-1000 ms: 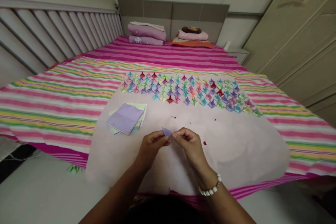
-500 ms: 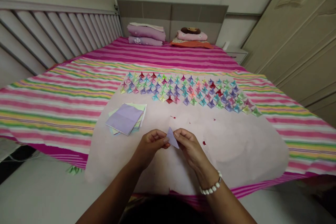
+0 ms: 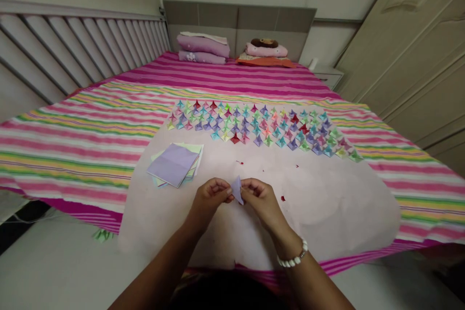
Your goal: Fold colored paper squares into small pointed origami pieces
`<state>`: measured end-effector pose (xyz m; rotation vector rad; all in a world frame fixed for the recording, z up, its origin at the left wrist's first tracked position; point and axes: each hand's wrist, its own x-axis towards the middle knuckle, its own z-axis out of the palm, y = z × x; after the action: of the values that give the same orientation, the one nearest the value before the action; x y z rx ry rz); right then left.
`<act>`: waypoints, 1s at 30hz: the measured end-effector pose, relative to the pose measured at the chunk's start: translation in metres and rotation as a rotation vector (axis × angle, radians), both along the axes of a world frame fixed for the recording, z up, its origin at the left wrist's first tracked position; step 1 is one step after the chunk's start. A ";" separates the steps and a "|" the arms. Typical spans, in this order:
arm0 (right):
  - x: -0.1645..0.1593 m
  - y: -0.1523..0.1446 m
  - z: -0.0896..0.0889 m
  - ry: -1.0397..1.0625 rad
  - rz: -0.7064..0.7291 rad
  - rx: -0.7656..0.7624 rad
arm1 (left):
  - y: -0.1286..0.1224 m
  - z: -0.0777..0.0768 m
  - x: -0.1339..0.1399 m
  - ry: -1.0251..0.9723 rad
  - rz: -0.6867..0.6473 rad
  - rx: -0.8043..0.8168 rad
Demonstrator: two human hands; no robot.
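Fingertips of both your hands pinch the small lilac paper piece (image 3: 237, 189), which now stands narrower and more edge-on than half a second ago, held just above the pale sheet (image 3: 327, 213) at the near edge of the bed. Your left hand (image 3: 210, 198) and right hand (image 3: 261, 201) have drawn slightly closer together, knuckles curled, wrists angled inward. Left of them lies the paper stack (image 3: 173, 163); farther away, rows of folded stars (image 3: 261, 126).
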<state>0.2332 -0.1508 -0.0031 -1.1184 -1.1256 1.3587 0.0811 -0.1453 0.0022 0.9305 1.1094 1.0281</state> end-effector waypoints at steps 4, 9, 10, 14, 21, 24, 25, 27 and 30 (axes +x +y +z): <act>-0.003 -0.002 0.000 -0.144 -0.105 0.086 | -0.003 0.000 0.006 0.124 -0.002 0.139; -0.007 -0.003 -0.005 -0.257 -0.182 0.177 | -0.008 -0.001 0.012 0.299 0.023 0.229; -0.007 -0.003 -0.005 -0.253 -0.183 0.176 | -0.009 0.000 0.012 0.341 0.028 0.251; -0.007 -0.003 -0.008 -0.151 -0.184 0.115 | -0.010 0.002 0.012 0.432 0.041 0.323; -0.005 0.000 -0.003 -0.004 -0.170 -0.012 | -0.008 -0.003 0.005 0.577 -0.041 0.594; -0.004 0.001 -0.002 0.032 -0.184 -0.038 | -0.008 -0.004 0.000 0.686 -0.164 0.729; -0.003 0.001 -0.002 0.045 -0.184 -0.040 | -0.008 -0.004 -0.001 0.724 -0.203 0.752; -0.003 0.001 -0.002 0.058 -0.177 -0.038 | -0.007 -0.004 -0.002 0.781 -0.247 0.799; -0.001 0.001 -0.002 0.064 -0.155 -0.034 | -0.004 -0.003 -0.003 0.809 -0.222 0.870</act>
<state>0.2319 -0.1502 -0.0049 -1.1544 -0.9530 1.2868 0.0785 -0.1492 -0.0012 2.2571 1.1444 0.9631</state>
